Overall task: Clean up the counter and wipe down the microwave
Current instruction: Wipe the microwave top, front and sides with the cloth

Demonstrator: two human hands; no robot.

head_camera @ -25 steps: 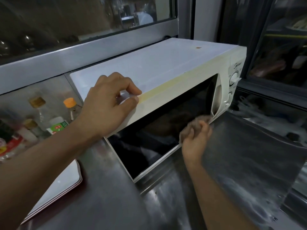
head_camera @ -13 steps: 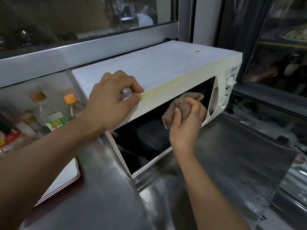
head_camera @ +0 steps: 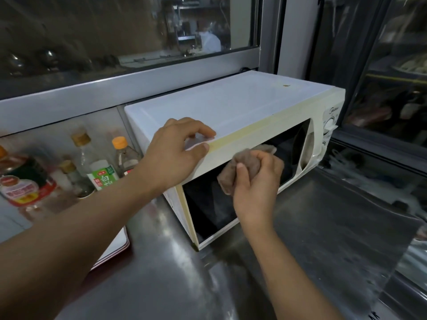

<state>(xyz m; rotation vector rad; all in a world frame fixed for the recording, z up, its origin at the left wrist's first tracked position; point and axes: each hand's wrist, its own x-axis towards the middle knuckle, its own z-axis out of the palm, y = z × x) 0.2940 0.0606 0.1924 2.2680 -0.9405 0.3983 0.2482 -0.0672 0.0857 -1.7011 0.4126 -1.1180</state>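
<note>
Two hands are on the microwave at once. My left hand curls over its top front edge near the left corner, fingers bent on the white top and thumb against the yellowed trim, bracing the box. My right hand is clamped round a bunched brown cloth, pressing it to the upper part of the dark door glass, just under the trim and left of the door handle.

The microwave sits on the steel tabletop, pushed back toward the window frame, with its dial panel at the right end.

As I judge it, the wipe-down is under way but far from finished. The cloth is on the door, and I cannot tell from the glass how much of it is already clean; it looks dark and fairly even. A small brown speck sits on the top near the back right, and the trim above the door looks stained yellow, so the top and trim seem still to need attention. The handle and dial panel look untouched, though that is a guess.

The tabletop shows smeary streaks to the right of the microwave. Bottles stand crowded at the left behind it, and a white tray with a red rim lies under my left forearm. That side seems still to be tidied.
</note>
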